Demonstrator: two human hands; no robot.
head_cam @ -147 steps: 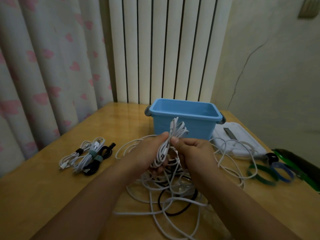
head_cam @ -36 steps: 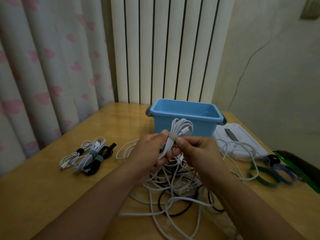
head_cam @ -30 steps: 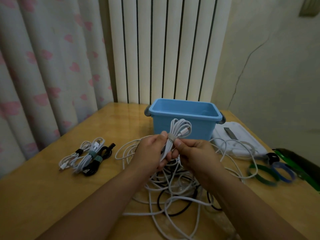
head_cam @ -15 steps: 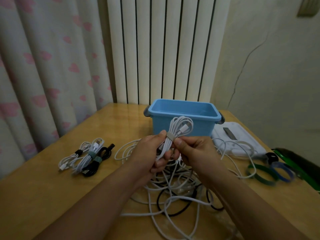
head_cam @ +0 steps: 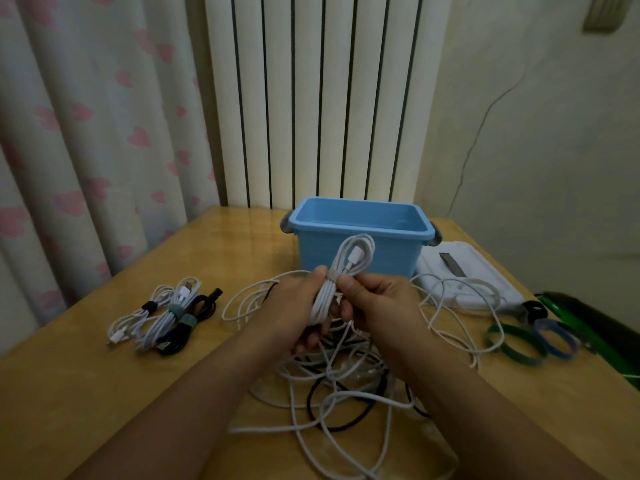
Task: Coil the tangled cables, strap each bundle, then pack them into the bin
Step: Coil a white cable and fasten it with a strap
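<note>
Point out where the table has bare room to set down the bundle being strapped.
Bare wood lies between the strapped bundles and the blue bin, and along the near left edge of the table. The tangle crowds the centre; the loose straps and white cloth fill the right.

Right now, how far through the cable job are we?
Done: three strapped bundles lie at the table's left. In hand: both hands hold a coiled white cable, the left hand gripping it, the right hand pinching its grey strap. Left: the tangled pile needs coiling, spare straps wait on the right, and the blue bin looks empty.
</note>
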